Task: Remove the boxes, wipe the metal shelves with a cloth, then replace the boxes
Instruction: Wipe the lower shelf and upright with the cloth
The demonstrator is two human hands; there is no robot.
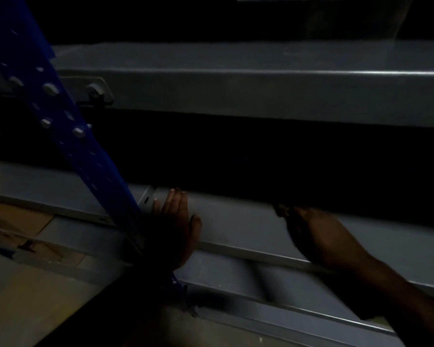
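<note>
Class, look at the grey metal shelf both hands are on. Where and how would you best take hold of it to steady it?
Probably by the front lip of the grey shelf, coming from the front and above. That edge is a long folded strip facing the person, and the back is lost in darkness. The left hand rests flat on it by the blue upright; the right hand reaches over it further along.

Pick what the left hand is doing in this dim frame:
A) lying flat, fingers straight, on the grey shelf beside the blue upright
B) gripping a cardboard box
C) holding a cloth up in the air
A: the left hand lies open on the grey shelf, next to the blue upright.
</note>
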